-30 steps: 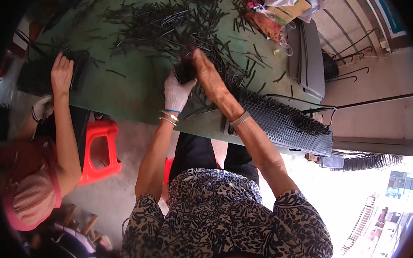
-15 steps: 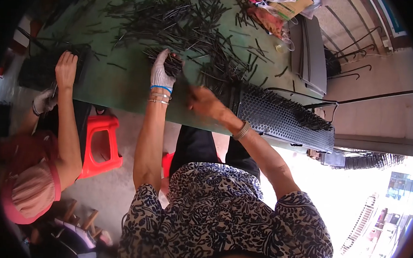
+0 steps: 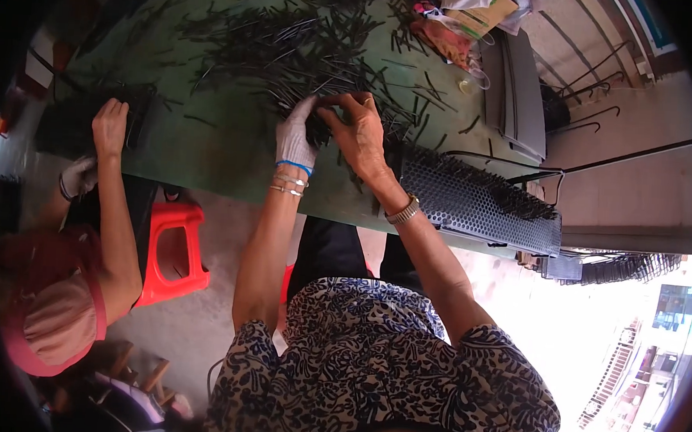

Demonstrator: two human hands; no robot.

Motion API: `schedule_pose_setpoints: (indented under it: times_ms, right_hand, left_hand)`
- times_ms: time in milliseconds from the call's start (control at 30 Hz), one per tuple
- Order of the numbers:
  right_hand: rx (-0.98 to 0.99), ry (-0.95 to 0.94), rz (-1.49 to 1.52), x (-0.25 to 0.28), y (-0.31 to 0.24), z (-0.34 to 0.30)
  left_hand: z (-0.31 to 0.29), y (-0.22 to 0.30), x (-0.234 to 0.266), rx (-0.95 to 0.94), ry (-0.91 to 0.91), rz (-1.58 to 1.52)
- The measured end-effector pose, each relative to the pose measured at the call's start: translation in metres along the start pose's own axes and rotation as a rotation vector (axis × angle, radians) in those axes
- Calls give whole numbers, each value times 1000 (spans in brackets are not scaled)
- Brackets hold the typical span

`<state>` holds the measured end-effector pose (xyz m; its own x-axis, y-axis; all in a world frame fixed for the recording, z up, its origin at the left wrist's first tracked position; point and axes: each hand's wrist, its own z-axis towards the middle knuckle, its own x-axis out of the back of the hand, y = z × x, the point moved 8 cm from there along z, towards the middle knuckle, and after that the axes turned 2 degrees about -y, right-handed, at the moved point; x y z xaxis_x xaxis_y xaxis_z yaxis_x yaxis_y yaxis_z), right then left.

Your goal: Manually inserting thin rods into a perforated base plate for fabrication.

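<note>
My left hand (image 3: 294,139), in a white knitted glove with a blue cuff, is closed around a bundle of thin black strips. Beside it, my bare right hand (image 3: 360,134) has its thumb and forefinger curled in a pinch close to the gloved fingers; whatever sits between those fingertips is too dark to make out. Just beyond both hands lies a large loose pile of black strips (image 3: 277,28) on the green tabletop (image 3: 216,150). To the right of my right wrist stands a long perforated metal rack (image 3: 472,197), with black strips sticking up along its top.
At left, another person's bare hand (image 3: 110,125) and gloved hand work by a dark rack at the table edge. A red plastic stool (image 3: 176,254) stands below. Grey flat sheets (image 3: 517,96) and plastic bags (image 3: 449,34) lie at the right back. Metal hooks project from the wall.
My right hand has swung up and left from beside the rack to my left hand. My left hand, still holding the bundle, has shifted slightly right.
</note>
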<state>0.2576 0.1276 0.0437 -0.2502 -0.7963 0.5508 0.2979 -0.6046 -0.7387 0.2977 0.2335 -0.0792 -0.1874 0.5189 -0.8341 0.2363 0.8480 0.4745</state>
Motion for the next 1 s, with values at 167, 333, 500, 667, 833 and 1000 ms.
schedule_pose_setpoints:
  times_ms: [167,333,500,667,833,1000]
  right_hand:
    - [-85,-56,-12,-5,17,3]
    - [19,42,-164,7,11,-14]
    - [-85,245,353,87,6,-37]
    - [-189,304,481,169,20,-64]
    - [-145,237,282,160,41,-76]
    - [-78,251,106,161,44,-79]
  left_hand:
    - [-1,-15,-2,-56,32,-19]
    - [-6,-15,4,34,47,67]
    - [-9,15,31,-46,172,106]
    - [-45,19,28,-447,314,861]
    - [-33,-3,39,-350,209,806]
    - [-42,1,6,-251,184,715]
